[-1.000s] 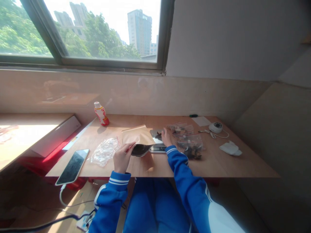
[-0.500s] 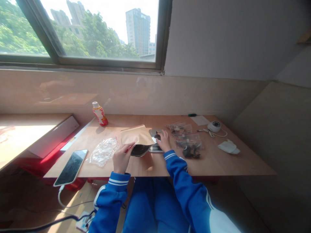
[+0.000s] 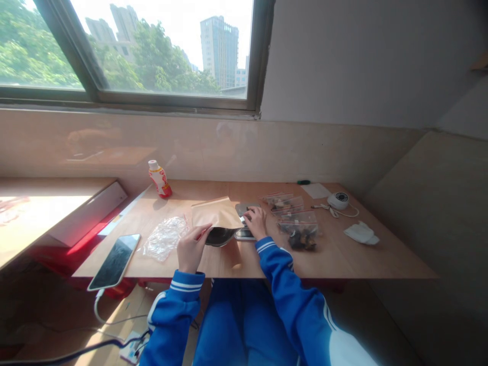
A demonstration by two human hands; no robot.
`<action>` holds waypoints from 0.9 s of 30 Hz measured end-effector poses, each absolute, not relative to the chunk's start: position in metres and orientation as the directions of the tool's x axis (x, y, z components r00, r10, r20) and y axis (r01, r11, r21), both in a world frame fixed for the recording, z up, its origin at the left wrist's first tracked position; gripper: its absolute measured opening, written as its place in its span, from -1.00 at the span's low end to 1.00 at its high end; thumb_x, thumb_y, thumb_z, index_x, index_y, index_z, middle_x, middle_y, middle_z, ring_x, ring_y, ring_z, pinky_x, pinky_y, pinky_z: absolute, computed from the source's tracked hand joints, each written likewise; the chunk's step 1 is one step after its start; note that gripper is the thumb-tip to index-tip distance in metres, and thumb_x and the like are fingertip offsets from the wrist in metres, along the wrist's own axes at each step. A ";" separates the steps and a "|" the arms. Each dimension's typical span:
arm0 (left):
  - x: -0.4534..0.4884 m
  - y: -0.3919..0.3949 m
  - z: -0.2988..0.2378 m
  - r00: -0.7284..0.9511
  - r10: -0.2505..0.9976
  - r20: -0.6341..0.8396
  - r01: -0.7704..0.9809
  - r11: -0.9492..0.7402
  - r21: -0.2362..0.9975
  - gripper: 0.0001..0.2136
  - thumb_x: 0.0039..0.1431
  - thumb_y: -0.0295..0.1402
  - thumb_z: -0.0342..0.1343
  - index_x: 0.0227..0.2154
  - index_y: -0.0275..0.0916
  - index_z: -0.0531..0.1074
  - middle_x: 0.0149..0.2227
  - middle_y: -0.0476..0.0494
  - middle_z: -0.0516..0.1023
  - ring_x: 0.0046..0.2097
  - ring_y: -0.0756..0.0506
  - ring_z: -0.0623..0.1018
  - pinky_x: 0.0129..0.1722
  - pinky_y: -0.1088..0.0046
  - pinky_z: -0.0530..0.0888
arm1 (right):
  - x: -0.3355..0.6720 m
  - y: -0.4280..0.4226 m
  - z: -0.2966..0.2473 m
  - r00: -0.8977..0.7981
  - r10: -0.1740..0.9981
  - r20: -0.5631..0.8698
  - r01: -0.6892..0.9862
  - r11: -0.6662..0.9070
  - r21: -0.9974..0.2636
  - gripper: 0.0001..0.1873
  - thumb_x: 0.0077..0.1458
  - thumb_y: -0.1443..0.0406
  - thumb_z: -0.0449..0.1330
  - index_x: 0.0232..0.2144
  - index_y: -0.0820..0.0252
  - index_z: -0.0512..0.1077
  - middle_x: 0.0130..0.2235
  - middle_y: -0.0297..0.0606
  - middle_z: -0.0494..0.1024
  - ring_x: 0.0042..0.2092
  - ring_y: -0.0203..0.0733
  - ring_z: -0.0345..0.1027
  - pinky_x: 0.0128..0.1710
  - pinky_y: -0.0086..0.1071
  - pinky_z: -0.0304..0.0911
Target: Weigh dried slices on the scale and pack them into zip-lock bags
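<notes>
My left hand [image 3: 192, 246] is closed on the near edge of a brown paper pouch [image 3: 215, 212], whose dark-lined mouth gapes toward me. Just right of the pouch lies a small flat device like a pocket scale, with a grey plate [image 3: 241, 207] and a display. Over that plate, my right hand [image 3: 256, 222] has its fingers pinched together around or against a dark piece; the fingertips mostly hide it. Clear zip bags [image 3: 299, 218] holding dark dried pieces lie right of my right hand.
A crumpled clear bag [image 3: 165, 238] and a cabled phone [image 3: 114, 262] lie to the left, the phone over the table edge. A bottle [image 3: 160, 179] stands behind. On the right are a white round device [image 3: 338, 200], a white cloth or tissue [image 3: 361, 233] and paper [image 3: 315, 190].
My right hand has shifted slightly left, its fingers drawn together over the dark piece on the plate. My left hand keeps holding the pouch mouth. The view has moved slightly.
</notes>
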State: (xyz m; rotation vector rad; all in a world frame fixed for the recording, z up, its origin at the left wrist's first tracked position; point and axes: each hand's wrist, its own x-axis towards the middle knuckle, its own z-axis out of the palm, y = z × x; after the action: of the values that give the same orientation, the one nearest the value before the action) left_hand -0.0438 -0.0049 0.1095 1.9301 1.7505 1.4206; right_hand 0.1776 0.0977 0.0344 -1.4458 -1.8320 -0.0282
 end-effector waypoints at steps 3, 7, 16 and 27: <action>-0.044 -0.003 0.111 -0.171 0.841 0.513 0.678 -0.277 0.681 -0.77 0.11 -0.15 0.05 -0.28 -0.07 0.53 -0.25 0.01 0.61 -0.27 -0.05 0.57 -0.26 0.50 0.47 | 0.170 0.091 0.036 -0.103 0.834 0.542 0.844 0.362 -0.396 -0.89 0.05 0.36 0.14 -0.42 0.14 0.49 -0.12 -0.15 0.43 -0.03 -0.04 0.17 0.03 -0.14 -0.03; -0.046 0.003 0.119 -0.208 0.837 0.505 0.657 -0.263 0.706 -0.80 0.08 -0.16 0.09 -0.32 -0.07 0.55 -0.31 0.03 0.62 -0.31 -0.04 0.58 -0.28 0.50 0.48 | 0.165 0.080 0.042 -0.073 0.852 0.518 0.849 0.326 -0.417 -0.85 0.07 0.36 0.11 -0.37 0.17 0.50 -0.10 -0.10 0.43 0.00 0.01 0.17 0.03 -0.09 0.00; -0.049 0.010 0.132 -0.330 0.866 0.377 0.534 -0.158 0.830 -0.79 0.00 -0.16 0.14 -0.35 -0.11 0.56 -0.42 0.03 0.62 -0.37 -0.05 0.58 -0.37 0.53 0.48 | 0.131 0.006 0.101 -0.144 0.606 0.783 0.478 0.735 -0.481 -0.78 0.11 0.41 -0.01 -0.28 0.11 0.40 -0.31 -0.24 0.46 -0.22 -0.16 0.32 -0.16 -0.26 0.27; -0.041 -0.004 0.119 -0.395 0.813 0.428 0.552 -0.162 0.818 -0.79 0.01 -0.16 0.13 -0.35 -0.10 0.56 -0.35 0.02 0.62 -0.35 -0.05 0.57 -0.30 0.49 0.48 | 0.063 0.022 0.126 -0.492 0.833 0.254 0.793 0.549 -0.265 -0.75 0.11 0.48 0.00 -0.21 0.39 0.42 -0.22 0.01 0.49 -0.18 -0.06 0.37 -0.21 -0.26 0.32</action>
State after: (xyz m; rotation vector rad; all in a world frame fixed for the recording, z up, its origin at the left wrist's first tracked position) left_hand -0.0407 -0.0037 0.1186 1.5674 1.8585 1.5816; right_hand 0.0627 0.0220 0.1257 -1.3344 -2.4379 0.1593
